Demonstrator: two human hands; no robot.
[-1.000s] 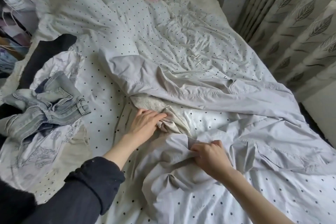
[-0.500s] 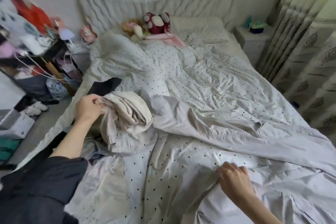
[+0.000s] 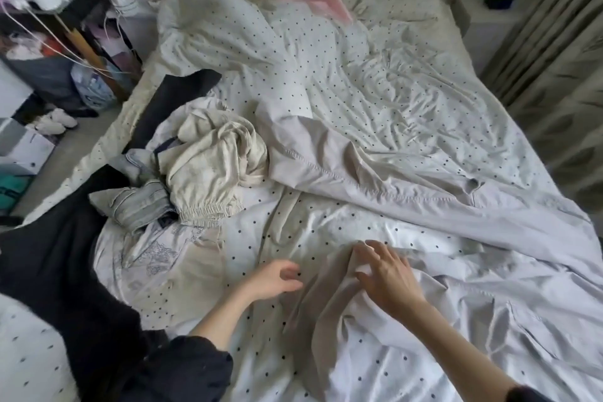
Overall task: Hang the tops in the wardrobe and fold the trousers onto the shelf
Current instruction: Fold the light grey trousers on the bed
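The duvet cover (image 3: 375,101) is thin woven cloth, white with small dark dots, creased and with a slight sheen. Its turned-back underside (image 3: 408,179) is plain grey cloth, smooth and matt, with stitched seams. The cream trousers (image 3: 212,160) are soft, crumpled, matt cloth with a gathered elastic waistband. The jeans (image 3: 140,202) are faded blue denim, coarser in look. A black garment (image 3: 52,264) looks soft and matt. The curtain (image 3: 554,52) is patterned cloth.

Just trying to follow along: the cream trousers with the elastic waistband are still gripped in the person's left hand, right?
Not quite. In the head view the cream trousers lie on the clothes pile on the bed, and the left hand is empty, loosely curled above the dotted sheet. The waistband is elastic.
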